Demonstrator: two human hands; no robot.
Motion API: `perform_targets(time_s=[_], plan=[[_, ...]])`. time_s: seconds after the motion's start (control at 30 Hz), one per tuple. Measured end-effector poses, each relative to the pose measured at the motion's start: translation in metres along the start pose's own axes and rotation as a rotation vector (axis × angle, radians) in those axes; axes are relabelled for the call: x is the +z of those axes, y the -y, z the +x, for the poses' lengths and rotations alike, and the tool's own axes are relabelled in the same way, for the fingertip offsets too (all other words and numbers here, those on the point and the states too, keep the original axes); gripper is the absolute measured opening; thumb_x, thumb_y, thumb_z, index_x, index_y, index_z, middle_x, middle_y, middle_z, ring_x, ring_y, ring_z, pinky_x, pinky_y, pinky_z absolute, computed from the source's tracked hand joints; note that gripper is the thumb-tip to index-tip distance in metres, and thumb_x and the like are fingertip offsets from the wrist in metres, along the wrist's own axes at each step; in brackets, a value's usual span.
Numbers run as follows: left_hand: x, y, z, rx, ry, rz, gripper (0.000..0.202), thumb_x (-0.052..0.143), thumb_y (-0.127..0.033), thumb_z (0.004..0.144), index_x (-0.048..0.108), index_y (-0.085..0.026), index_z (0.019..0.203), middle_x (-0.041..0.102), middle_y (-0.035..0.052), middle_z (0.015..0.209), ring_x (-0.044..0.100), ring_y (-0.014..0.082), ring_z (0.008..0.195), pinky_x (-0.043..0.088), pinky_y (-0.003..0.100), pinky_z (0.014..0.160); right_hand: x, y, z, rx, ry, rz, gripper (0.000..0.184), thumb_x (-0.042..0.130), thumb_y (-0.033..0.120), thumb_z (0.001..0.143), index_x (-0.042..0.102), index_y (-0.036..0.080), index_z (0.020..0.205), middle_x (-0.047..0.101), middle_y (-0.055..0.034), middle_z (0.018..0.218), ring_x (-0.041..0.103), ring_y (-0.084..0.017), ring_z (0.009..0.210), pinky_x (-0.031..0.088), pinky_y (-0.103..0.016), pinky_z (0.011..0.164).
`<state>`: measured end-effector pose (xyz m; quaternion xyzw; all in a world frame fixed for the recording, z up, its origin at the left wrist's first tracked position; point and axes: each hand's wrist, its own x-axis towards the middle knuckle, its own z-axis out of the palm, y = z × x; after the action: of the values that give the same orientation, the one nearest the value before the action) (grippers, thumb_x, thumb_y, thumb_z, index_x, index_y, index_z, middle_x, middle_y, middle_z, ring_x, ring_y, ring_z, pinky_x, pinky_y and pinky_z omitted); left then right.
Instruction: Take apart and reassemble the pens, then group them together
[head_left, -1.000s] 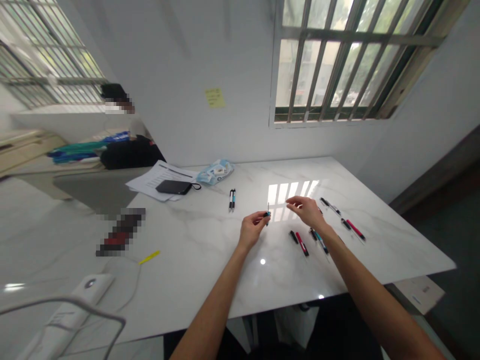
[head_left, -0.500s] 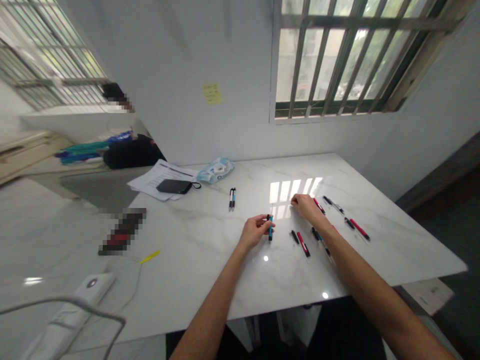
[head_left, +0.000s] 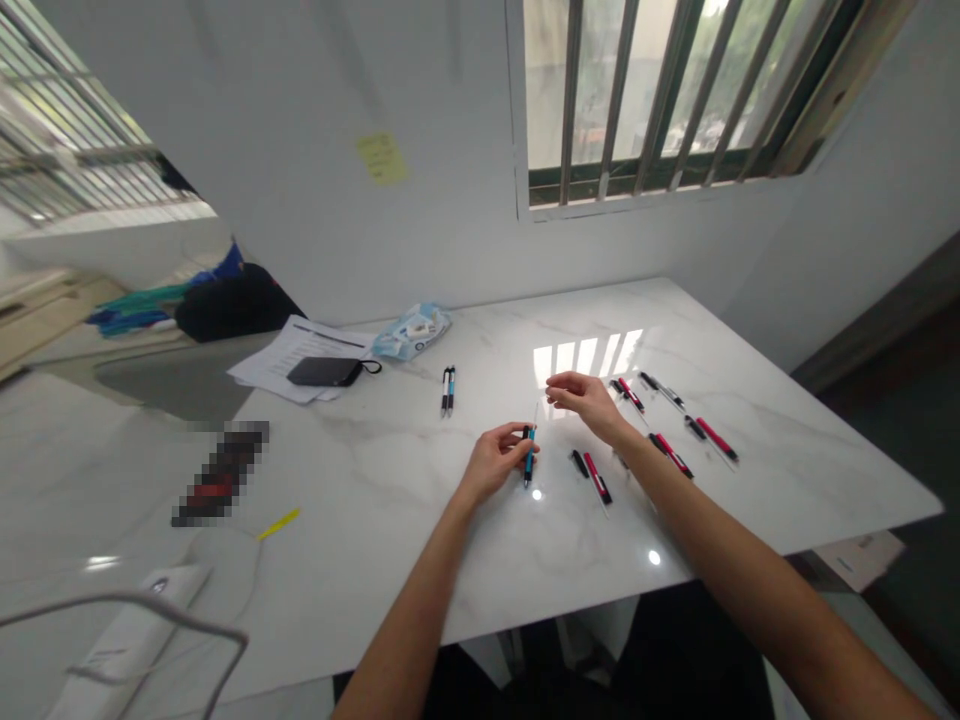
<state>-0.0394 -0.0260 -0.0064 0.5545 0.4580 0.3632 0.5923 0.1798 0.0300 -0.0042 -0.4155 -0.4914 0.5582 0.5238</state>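
Note:
My left hand [head_left: 496, 462] is closed around a blue-and-black pen barrel [head_left: 529, 458], held upright just above the table. A thin pen refill [head_left: 536, 412] sticks up out of its upper end. Up and to the right, my right hand [head_left: 589, 402] has its thumb and fingertips close together near the refill's top; anything between them is too small to make out. Dismantled pens lie to the right: a red barrel [head_left: 598, 478] with a black part [head_left: 579, 464] beside it, another red barrel [head_left: 675, 456], and several more. My right forearm partly covers some pieces.
Two pens [head_left: 448, 391] lie side by side left of my hands. Farther back are a black phone-like pouch [head_left: 325, 371] on paper sheets [head_left: 259, 362] and a blue-white packet [head_left: 412, 331]. A yellow tag [head_left: 279, 523] and a white power strip [head_left: 127, 640] are at left.
My right hand has moved left, away from the scattered pens and close to the refill's top. My left hand still holds the blue barrel, and the view has shifted slightly.

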Motion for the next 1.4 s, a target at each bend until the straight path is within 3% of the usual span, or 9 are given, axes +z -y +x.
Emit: perform_targets(time_s=[0.53,0.8,0.9,1.03,1.23,1.3,1.4], plan=[[0.001,-0.002,-0.002,0.012,0.006,0.045,0.048,0.079,-0.041,0.080,0.071,-0.012,0.118,0.079,0.0115,0.090,0.072,0.0190,0.073,0.057,0.027,0.064,0.007,-0.005,-0.003,0.040,0.065,0.026,0.039,0.088,0.040,0.067,0.073,0.020,0.096,0.076,-0.0042,0.089,0.068,-0.017,0.081,0.050,-0.030,0.076],[0.003,-0.006,-0.003,0.065,-0.036,0.014,0.057,0.083,-0.047,0.078,0.065,-0.015,0.122,0.080,0.0088,0.088,0.076,0.0220,0.082,0.059,0.031,0.075,0.011,0.000,-0.011,0.014,0.338,-0.089,0.039,0.085,0.040,0.074,0.073,0.020,0.106,0.072,-0.0025,0.093,0.065,-0.016,0.083,0.050,-0.031,0.079],[0.001,-0.004,-0.002,0.084,-0.033,-0.011,0.059,0.083,-0.047,0.078,0.059,-0.017,0.123,0.080,0.0086,0.090,0.076,0.0217,0.084,0.058,0.031,0.077,0.016,0.002,-0.014,-0.008,0.415,-0.209,0.032,0.084,0.038,0.073,0.075,0.018,0.097,0.070,-0.0032,0.093,0.064,-0.018,0.085,0.050,-0.032,0.079],[-0.001,-0.001,-0.001,0.094,-0.041,-0.007,0.060,0.083,-0.045,0.078,0.056,-0.019,0.124,0.080,0.0074,0.090,0.076,0.0208,0.084,0.057,0.031,0.080,0.022,0.001,-0.015,-0.011,0.347,-0.196,0.026,0.084,0.040,0.073,0.075,0.019,0.085,0.071,-0.0047,0.098,0.064,-0.021,0.095,0.051,-0.033,0.084],[0.001,0.001,0.002,0.151,-0.093,0.101,0.037,0.080,-0.043,0.079,0.069,-0.018,0.103,0.077,0.0054,0.089,0.072,0.0176,0.081,0.054,0.028,0.077,0.004,0.008,-0.005,-0.070,0.026,0.172,0.033,0.078,0.051,0.079,0.072,0.027,0.102,0.072,-0.0060,0.122,0.064,-0.024,0.114,0.052,-0.039,0.097],[-0.001,0.001,0.003,0.194,-0.167,0.167,0.031,0.077,-0.043,0.081,0.072,-0.018,0.098,0.076,0.0049,0.089,0.070,0.0174,0.081,0.054,0.027,0.076,-0.004,0.012,-0.003,-0.107,-0.014,0.116,0.036,0.075,0.052,0.082,0.072,0.028,0.108,0.073,-0.0058,0.113,0.066,-0.023,0.110,0.054,-0.041,0.097],[-0.007,0.001,0.004,0.265,-0.320,0.314,0.024,0.072,-0.039,0.085,0.075,-0.020,0.099,0.075,0.0040,0.091,0.069,0.0179,0.085,0.054,0.029,0.081,-0.012,0.017,-0.003,-0.216,-0.003,-0.159,0.034,0.074,0.050,0.084,0.076,0.026,0.107,0.072,-0.0067,0.107,0.068,-0.023,0.100,0.056,-0.039,0.091]])
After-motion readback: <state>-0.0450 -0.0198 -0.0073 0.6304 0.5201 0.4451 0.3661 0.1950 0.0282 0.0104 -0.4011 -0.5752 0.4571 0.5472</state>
